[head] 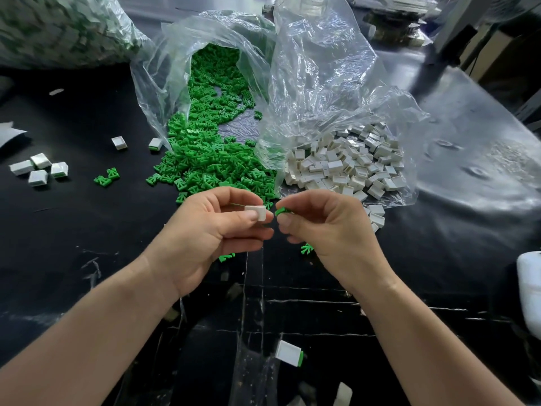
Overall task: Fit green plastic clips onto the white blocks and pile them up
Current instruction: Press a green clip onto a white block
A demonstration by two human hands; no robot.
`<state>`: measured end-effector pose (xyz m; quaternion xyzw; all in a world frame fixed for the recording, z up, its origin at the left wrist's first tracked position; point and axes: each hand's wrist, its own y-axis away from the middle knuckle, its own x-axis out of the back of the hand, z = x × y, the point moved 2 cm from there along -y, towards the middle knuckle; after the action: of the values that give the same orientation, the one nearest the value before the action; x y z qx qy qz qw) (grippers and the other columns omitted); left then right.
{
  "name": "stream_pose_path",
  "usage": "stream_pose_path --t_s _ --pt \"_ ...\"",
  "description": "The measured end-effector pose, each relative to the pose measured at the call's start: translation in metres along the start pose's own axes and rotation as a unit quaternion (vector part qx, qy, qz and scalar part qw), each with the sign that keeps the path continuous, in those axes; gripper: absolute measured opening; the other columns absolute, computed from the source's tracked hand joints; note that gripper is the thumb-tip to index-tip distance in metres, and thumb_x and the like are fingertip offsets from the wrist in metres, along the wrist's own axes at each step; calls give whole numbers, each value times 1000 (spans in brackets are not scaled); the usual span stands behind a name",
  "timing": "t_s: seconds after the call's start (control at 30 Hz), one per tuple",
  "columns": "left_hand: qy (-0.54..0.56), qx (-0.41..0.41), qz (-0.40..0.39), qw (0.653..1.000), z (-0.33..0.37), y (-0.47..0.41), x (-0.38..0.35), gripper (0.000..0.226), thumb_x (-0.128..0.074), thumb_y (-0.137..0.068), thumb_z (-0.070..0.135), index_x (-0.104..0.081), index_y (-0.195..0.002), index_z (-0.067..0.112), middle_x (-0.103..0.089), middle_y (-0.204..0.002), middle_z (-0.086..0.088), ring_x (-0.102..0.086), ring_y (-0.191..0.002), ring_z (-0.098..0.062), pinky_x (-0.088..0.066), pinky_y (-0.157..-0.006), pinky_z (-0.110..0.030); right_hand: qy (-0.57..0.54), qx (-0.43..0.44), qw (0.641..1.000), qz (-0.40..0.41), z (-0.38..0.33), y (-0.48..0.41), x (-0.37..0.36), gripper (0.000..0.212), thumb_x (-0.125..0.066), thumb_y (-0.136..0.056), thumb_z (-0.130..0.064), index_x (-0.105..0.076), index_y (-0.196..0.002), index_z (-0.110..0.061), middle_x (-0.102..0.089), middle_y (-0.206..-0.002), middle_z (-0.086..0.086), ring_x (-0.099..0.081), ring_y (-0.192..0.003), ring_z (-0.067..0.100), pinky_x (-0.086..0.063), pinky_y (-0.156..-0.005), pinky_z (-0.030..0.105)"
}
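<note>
My left hand (216, 230) pinches a small white block (256, 211) between thumb and fingers. My right hand (328, 230) pinches a green clip (282, 211) a short gap to the right of the block; the two do not touch. Behind my hands a heap of green clips (205, 159) spills out of a clear bag, and a heap of white blocks (345, 165) lies in a second clear bag to its right. Several finished blocks (38, 168) lie in a loose group at the left. One finished block (289, 353) with a green end lies near the table's front.
The black table (87, 230) is scratched and carries stray green clips (106, 177) and bits of plastic film. A large bag of mixed parts (64, 27) fills the back left. A white object (531, 288) sits at the right edge.
</note>
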<state>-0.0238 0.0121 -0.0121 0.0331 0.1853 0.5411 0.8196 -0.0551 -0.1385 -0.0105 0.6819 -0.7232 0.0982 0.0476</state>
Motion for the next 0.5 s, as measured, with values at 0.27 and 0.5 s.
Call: stream_pose_path --t_s 0.27,0.5 --pt "21 11 -13 1000 0 1 -2 20 -59 -67 13 -50 -84 11 -73 -87 -13 -71 -69 -22 -56 -53 -26 -46 -36 998 25 2 -1 4 19 -67 -79 -3 -59 -76 -19 -66 -66 1 -65 -64 12 -55 -59 22" --pt "-38 0 -3 999 -3 1 -2 20 -64 -59 13 -55 -78 11 -68 -75 -7 -66 -60 -13 -54 -50 -22 -134 -65 989 16 -1 -2 8 17 -64 -80 1 -63 -83 -16 -67 -69 3 -66 -63 11 -54 -59 21"
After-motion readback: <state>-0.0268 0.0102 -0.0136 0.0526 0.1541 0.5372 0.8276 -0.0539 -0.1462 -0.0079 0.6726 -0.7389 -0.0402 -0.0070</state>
